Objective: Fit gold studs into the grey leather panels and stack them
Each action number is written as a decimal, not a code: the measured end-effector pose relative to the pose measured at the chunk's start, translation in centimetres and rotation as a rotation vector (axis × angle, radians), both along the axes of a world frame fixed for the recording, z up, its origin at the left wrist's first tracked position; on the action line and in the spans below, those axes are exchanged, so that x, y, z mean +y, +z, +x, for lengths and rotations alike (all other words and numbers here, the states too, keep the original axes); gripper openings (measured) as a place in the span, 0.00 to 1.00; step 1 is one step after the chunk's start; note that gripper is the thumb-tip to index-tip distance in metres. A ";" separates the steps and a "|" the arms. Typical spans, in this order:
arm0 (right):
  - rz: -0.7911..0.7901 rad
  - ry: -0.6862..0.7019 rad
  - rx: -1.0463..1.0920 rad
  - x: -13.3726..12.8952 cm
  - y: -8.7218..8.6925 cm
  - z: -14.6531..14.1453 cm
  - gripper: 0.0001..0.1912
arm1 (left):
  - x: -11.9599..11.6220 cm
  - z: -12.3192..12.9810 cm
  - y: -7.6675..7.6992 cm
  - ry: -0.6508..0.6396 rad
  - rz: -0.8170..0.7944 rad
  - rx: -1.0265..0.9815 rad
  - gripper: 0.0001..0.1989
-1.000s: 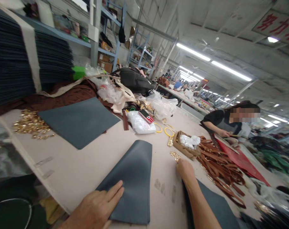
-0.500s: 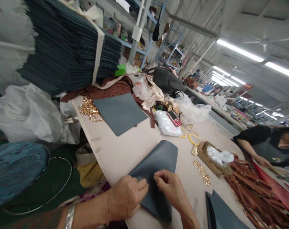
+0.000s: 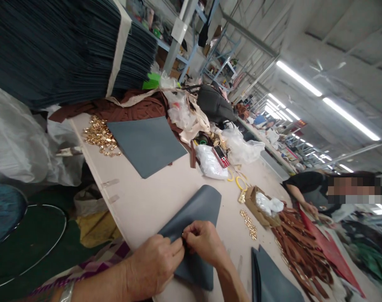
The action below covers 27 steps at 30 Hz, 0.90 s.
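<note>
A cluttered workshop: near on the pale worktop (image 3: 153, 201), left hand (image 3: 153, 264) and right hand (image 3: 203, 243) pinch the folded grey sheet (image 3: 197, 209) (limp, light, best held at its edge).

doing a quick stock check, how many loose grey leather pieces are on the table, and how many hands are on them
Grey piece under both hands: 1
Flat grey sheet farther up the table: 1
Grey pieces at the near right edge: 2, as far as the edges show
Hands on a grey piece: 2, left hand and right hand
Total grey pieces: 4
</note>
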State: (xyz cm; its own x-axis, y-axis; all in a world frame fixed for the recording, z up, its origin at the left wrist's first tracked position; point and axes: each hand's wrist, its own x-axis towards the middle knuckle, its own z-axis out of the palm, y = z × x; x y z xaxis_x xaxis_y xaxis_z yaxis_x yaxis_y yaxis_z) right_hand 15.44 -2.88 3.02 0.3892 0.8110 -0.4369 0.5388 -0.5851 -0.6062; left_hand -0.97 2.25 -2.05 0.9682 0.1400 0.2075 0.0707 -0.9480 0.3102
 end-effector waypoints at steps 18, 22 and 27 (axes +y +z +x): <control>0.139 0.058 -0.243 -1.6 -0.7 -0.6 0.10 | 0.1 -0.3 0.0 0.013 -0.004 -0.062 0.13; 0.064 -0.038 -0.112 -1.0 -0.7 -0.4 0.10 | 0.0 -0.2 -0.2 0.016 -0.007 -0.055 0.13; -0.030 -0.175 0.086 0.1 -0.5 -0.3 0.06 | 0.2 -0.1 -0.2 -0.002 -0.027 -0.031 0.12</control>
